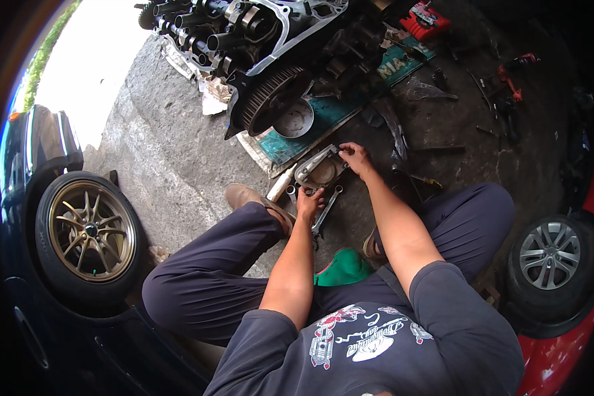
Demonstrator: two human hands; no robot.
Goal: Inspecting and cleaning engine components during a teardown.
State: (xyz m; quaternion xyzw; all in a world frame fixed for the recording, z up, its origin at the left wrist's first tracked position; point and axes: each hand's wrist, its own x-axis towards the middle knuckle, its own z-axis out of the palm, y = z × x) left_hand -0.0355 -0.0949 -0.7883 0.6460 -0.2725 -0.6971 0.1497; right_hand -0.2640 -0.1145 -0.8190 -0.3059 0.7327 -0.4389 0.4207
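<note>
Low over the floor, between my knees, is a grey metal engine housing (pixel 305 173) with a wide round opening. The fingers of my left hand (pixel 308 201) are closed on its near edge. At its far right corner, my right hand (pixel 356 158) pinches the rim between thumb and fingers. Two wrenches (pixel 329 208) lie by my left hand, their ends partly covered by it. A pale cylindrical handle (pixel 282 183) rests just left of the housing.
A large engine (pixel 270 72) with a toothed pulley stands ahead on a green board (pixel 336 119); a round metal bowl (pixel 293 119) sits beside it. Tools, including a red-bodied one (pixel 510 82), lie at right. Car wheels (pixel 92 231) flank me. A green cloth-like item (pixel 343 267) lies near my lap.
</note>
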